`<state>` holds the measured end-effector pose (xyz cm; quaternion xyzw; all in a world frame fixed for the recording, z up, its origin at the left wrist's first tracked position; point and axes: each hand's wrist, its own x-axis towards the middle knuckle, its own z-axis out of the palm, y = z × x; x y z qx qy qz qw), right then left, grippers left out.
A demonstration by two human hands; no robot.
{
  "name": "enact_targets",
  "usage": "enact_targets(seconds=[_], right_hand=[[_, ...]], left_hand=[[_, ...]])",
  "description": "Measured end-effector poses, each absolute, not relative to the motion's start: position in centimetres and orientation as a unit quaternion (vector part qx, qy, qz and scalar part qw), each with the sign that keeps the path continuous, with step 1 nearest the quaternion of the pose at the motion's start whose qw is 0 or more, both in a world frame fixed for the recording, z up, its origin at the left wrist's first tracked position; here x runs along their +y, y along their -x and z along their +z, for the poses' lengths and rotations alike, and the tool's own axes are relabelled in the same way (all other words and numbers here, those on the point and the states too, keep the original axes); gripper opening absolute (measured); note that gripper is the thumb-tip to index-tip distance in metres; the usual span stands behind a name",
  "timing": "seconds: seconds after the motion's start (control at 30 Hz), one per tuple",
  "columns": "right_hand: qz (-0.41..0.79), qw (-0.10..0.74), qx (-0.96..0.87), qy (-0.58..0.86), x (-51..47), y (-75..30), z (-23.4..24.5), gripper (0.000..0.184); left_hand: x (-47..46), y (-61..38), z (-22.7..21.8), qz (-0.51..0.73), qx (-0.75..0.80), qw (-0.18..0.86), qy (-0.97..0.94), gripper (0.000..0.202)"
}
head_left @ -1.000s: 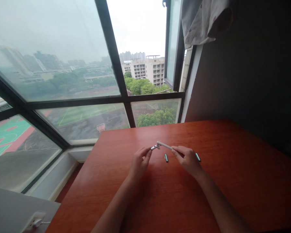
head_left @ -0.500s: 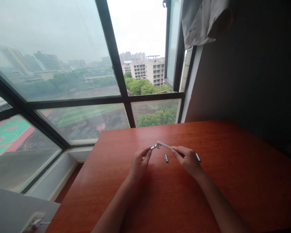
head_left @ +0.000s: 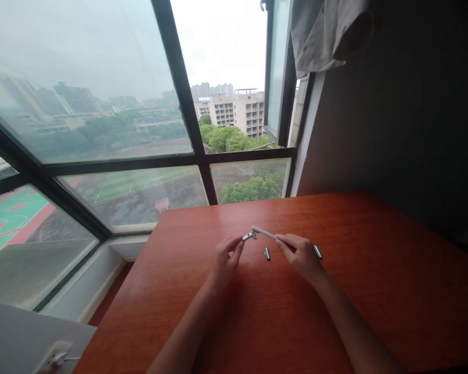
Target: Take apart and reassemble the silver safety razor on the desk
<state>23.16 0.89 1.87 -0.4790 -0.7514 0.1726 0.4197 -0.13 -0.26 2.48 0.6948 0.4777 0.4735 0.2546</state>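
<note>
My left hand pinches a silver razor handle with a forked end, which points up and to the right. My right hand is closed around a slim pale stick with a slightly bulged tip, perhaps a toothbrush. That tip is right at the forked end of the razor handle; whether they touch I cannot tell. A small razor cartridge with a green strip lies on the table between my hands. Just past my right hand rests a second razor cartridge.
Both hands are above a reddish-brown wooden table. Dark-framed windows rise behind its far edge, and one pane stands open. A grey cloth hangs at upper right. Lower left, a plug sits in a wall socket.
</note>
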Motion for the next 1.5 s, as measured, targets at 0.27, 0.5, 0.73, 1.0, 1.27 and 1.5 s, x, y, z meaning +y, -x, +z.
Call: enact_targets(seconds=[0.27,0.5,0.73,1.0,1.27,1.5], right_hand=[[0.179,0.419,-0.754,0.474,0.81,-23.07,2.08,0.024],[0.178,0.422,-0.751,0.475,0.76,-23.07,2.20,0.024],[0.181,0.423,-0.750,0.475,0.82,-23.05,2.08,0.026],[0.184,0.424,-0.753,0.468,0.76,-23.04,2.19,0.025],[0.173,0.427,-0.753,0.470,0.87,-23.05,2.01,0.024],[0.177,0.425,-0.748,0.477,0.84,-23.00,1.97,0.025]], left_hand=[[-0.21,0.17,2.45,0.470,0.487,0.249,-0.693,0.026],[-0.27,0.19,2.46,0.467,0.487,0.246,-0.695,0.027],[-0.25,0.23,2.50,0.466,0.486,0.250,-0.696,0.026],[-0.28,0.20,2.46,0.472,0.486,0.251,-0.692,0.026],[-0.27,0.18,2.49,0.479,0.488,0.254,-0.684,0.026],[-0.28,0.18,2.54,0.472,0.485,0.263,-0.687,0.026]])
